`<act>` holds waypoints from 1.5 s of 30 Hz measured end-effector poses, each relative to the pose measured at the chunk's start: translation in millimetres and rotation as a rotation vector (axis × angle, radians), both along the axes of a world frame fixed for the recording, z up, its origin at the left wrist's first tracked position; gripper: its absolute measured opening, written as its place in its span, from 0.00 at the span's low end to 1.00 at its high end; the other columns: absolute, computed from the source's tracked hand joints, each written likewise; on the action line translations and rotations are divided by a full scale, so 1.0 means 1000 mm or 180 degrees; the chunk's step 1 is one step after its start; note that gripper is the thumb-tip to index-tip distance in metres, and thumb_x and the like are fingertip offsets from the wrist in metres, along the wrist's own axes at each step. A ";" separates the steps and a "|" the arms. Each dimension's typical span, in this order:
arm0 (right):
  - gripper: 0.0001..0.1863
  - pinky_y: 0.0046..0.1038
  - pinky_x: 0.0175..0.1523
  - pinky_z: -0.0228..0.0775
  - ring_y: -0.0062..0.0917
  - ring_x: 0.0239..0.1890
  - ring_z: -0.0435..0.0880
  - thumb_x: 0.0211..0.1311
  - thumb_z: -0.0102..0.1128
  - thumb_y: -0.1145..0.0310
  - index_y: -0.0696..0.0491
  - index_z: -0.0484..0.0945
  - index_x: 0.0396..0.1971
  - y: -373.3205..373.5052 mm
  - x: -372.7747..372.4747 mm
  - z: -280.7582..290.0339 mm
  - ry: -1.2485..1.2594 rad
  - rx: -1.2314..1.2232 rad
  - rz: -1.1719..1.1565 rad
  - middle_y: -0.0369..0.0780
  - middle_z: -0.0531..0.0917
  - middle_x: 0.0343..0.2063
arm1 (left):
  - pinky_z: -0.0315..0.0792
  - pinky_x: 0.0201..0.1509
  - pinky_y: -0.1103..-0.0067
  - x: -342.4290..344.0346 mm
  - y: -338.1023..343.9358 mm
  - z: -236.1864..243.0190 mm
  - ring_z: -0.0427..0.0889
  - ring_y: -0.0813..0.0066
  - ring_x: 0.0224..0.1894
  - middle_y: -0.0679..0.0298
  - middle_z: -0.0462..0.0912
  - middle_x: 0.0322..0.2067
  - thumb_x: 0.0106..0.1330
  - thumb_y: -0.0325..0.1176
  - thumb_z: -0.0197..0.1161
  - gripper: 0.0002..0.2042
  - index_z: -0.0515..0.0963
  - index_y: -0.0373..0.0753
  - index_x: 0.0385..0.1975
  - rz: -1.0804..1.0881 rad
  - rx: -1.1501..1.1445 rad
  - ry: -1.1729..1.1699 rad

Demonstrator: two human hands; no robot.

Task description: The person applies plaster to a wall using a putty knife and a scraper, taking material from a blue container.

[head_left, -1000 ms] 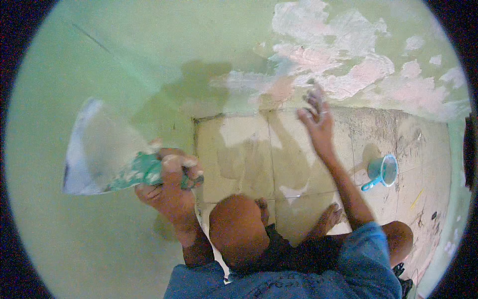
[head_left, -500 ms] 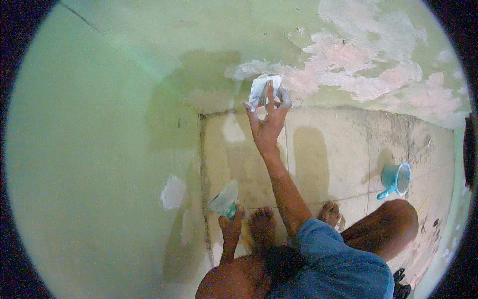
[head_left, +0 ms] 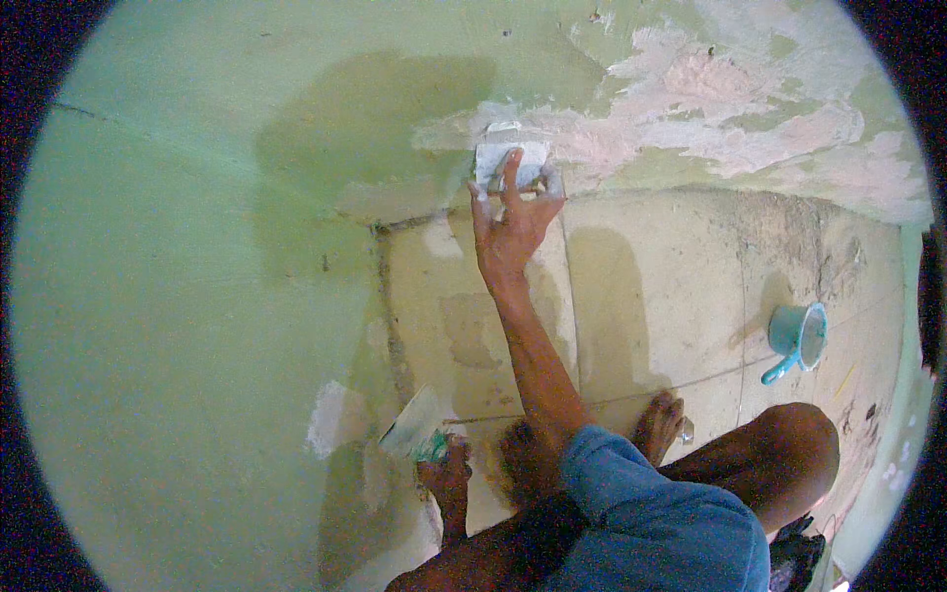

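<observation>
My right hand [head_left: 515,222] grips a small, flat, pale blade [head_left: 493,168], its index finger laid over it, against the lower green wall [head_left: 385,118] at the edge of white and pinkish filler patches [head_left: 710,74]. My left hand [head_left: 446,464] is low beside my bent legs, closed on the green handle of a wide putty knife [head_left: 414,422], whose blade points up and left. My arms and shadows cover part of the tiled floor below.
A turquoise dipper [head_left: 797,333] stands on the worn cream tiles [head_left: 681,276] to the right. My bare foot [head_left: 659,424] and knee [head_left: 799,459] are in the lower right. A dark bundle [head_left: 794,557] lies beside my leg; the green wall fills the left side.
Since a second ago my left hand has lowered the putty knife from high at the left. My right hand has moved left and now presses the small blade on the wall, slightly higher than half a second ago.
</observation>
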State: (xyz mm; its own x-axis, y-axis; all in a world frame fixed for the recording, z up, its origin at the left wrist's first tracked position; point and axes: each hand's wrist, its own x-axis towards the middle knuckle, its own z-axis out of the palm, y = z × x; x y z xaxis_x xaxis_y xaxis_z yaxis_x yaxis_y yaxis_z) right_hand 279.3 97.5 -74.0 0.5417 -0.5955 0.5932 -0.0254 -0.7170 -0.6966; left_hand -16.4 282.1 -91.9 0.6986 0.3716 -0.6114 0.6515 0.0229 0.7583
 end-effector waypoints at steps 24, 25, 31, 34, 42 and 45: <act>0.36 0.32 0.48 0.62 0.36 0.42 0.65 0.56 0.58 0.57 0.48 0.55 0.63 -0.004 -0.045 0.057 0.0170 0.1988 0.0750 0.49 0.63 0.41 | 0.65 0.12 0.81 -0.003 -0.008 -0.021 0.73 0.79 0.16 0.65 0.77 0.20 0.54 0.29 0.64 0.08 0.72 0.37 0.30 0.0290 0.0000 0.0153; 0.36 0.32 0.48 0.62 0.36 0.42 0.65 0.56 0.58 0.57 0.48 0.56 0.63 0.002 -0.038 0.061 0.0149 0.2046 0.0778 0.49 0.63 0.41 | 0.65 0.12 0.81 -0.006 -0.003 -0.027 0.73 0.78 0.16 0.64 0.77 0.20 0.54 0.29 0.64 0.08 0.72 0.36 0.29 0.0259 0.0090 0.0173; 0.36 0.25 0.38 0.72 0.32 0.42 0.68 0.53 0.63 0.65 0.48 0.58 0.62 0.029 -0.019 0.074 0.0449 0.1321 0.0361 0.46 0.63 0.40 | 0.67 0.15 0.81 -0.002 -0.004 -0.027 0.74 0.78 0.17 0.65 0.77 0.22 0.55 0.28 0.62 0.07 0.72 0.36 0.31 0.0024 0.0155 -0.0538; 0.37 0.27 0.39 0.72 0.36 0.40 0.68 0.50 0.65 0.62 0.45 0.59 0.62 0.044 -0.027 0.067 0.0710 0.0996 0.0753 0.51 0.63 0.40 | 0.67 0.16 0.81 0.010 -0.016 -0.005 0.74 0.78 0.17 0.65 0.77 0.22 0.56 0.28 0.62 0.08 0.73 0.35 0.33 -0.0077 0.0331 -0.0712; 0.40 0.34 0.45 0.65 0.40 0.44 0.66 0.46 0.68 0.63 0.44 0.60 0.62 0.038 -0.047 0.061 0.0609 0.0828 0.1053 0.52 0.65 0.41 | 0.70 0.20 0.81 0.000 -0.011 -0.035 0.74 0.79 0.18 0.65 0.77 0.22 0.56 0.28 0.62 0.08 0.73 0.35 0.34 -0.0046 0.0408 -0.1211; 0.41 0.36 0.51 0.60 0.41 0.47 0.64 0.46 0.68 0.64 0.42 0.59 0.62 0.032 -0.034 0.065 0.0192 0.0756 0.0661 0.52 0.62 0.46 | 0.69 0.20 0.81 -0.001 -0.014 -0.030 0.74 0.79 0.18 0.65 0.77 0.22 0.56 0.29 0.63 0.08 0.73 0.35 0.33 0.0158 0.0511 -0.0754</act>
State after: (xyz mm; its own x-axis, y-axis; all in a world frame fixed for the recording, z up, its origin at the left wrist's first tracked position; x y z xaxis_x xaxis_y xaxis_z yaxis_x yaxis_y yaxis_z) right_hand 245.3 129.6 -9.0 0.6962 -0.5865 0.4141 0.0583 -0.5287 -0.8468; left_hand -17.1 268.0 -121.7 0.7935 0.4877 -0.3640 0.4569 -0.0823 0.8857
